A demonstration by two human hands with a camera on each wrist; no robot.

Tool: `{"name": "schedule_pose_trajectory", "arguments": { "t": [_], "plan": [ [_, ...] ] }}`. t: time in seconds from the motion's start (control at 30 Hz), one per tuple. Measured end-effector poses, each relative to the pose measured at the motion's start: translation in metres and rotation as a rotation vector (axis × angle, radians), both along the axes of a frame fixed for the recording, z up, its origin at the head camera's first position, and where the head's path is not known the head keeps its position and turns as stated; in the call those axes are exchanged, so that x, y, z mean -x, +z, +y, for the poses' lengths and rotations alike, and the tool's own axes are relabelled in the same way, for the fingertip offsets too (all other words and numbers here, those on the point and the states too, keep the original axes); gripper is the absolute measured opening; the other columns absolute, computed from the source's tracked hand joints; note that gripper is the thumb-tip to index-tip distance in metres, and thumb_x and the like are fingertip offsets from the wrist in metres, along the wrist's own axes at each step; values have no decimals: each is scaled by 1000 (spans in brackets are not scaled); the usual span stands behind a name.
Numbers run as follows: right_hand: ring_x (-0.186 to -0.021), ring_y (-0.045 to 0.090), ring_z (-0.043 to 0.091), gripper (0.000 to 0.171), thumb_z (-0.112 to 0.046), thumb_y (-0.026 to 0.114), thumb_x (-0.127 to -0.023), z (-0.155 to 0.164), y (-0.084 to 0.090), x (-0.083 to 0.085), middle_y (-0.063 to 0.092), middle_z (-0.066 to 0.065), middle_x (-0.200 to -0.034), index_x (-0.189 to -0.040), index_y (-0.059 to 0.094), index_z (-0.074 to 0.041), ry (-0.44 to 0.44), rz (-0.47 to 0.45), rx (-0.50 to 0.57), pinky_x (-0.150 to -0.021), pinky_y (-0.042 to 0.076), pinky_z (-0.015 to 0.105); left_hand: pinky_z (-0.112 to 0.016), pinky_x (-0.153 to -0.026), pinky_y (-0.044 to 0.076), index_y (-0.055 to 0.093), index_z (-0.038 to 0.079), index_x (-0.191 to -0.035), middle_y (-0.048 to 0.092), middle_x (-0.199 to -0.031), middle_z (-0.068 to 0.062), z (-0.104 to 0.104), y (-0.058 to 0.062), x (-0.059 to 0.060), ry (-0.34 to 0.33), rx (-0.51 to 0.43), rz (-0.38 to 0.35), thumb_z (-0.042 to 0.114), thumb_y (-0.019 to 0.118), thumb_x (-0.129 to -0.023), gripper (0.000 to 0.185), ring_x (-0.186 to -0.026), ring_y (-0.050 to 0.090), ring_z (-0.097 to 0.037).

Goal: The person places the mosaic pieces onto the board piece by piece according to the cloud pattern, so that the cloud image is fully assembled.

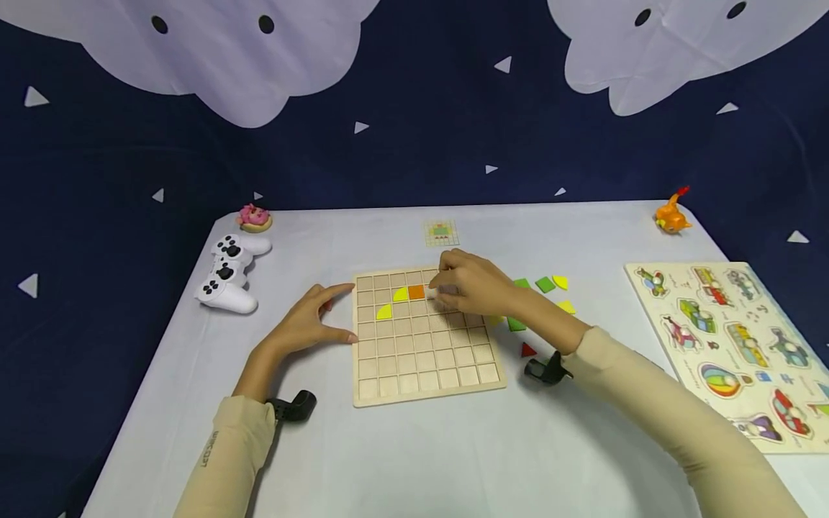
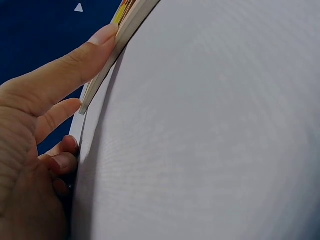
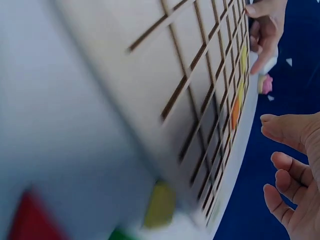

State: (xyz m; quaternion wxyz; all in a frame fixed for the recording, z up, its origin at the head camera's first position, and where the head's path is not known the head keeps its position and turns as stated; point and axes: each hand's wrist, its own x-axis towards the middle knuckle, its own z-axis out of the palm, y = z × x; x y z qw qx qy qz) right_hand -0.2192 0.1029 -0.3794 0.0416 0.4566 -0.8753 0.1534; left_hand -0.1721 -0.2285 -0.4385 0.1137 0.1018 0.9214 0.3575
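A wooden grid board [image 1: 419, 360] lies on the table with two yellow quarter-circle tiles [image 1: 384, 311] and an orange square tile [image 1: 416, 292] in its upper-left cells. My left hand [image 1: 304, 325] touches the board's left edge with spread thumb and index finger; its other fingers are bent. In the left wrist view the thumb [image 2: 102, 40] rests against the board's side. Above the upper part of the grid hovers my right hand [image 1: 473, 284], just right of the orange tile. In the right wrist view its fingers [image 3: 285, 185] are loosely bent, with no tile visible between them.
Green [image 1: 545, 285], yellow [image 1: 560, 282] and red [image 1: 527, 350] tiles lie right of the board. Behind it is a small pattern card [image 1: 442, 232]. A white game controller [image 1: 229, 277] and pink toy [image 1: 254, 217] sit left; a picture puzzle [image 1: 686, 370] and orange toy [image 1: 672, 216] right.
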Motion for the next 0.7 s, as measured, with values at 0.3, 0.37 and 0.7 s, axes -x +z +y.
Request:
{"name": "schedule_pose_trajectory", "arguments": {
  "t": [0.3, 0.37, 0.7],
  "plan": [
    [-83, 48, 16, 18, -17, 79, -84, 48, -6, -5, 58, 5, -92, -99, 78, -6, -86, -46, -37, -69, 45, 30, -38, -76, 34, 44, 24, -150, 40, -97, -7, 0, 1, 1, -3, -1, -2, 44, 91, -66, 99, -89, 41, -21],
    [-83, 48, 15, 18, -18, 79, -84, 56, -8, -7, 58, 4, -91, -97, 78, -6, -105, -43, -43, -68, 45, 30, -38, -76, 34, 44, 25, -150, 40, -98, -7, 0, 1, 1, -2, -1, -4, 44, 91, -66, 99, -89, 41, -22],
    [-81, 49, 16, 23, -29, 85, -78, 83, -19, -18, 56, 2, -87, -81, 74, -8, -161, 6, -83, -69, 46, 32, -38, -75, 34, 44, 24, -150, 39, -95, -7, 0, 0, 0, -1, -2, 4, 44, 91, -65, 99, -87, 40, -22]
  ]
}}
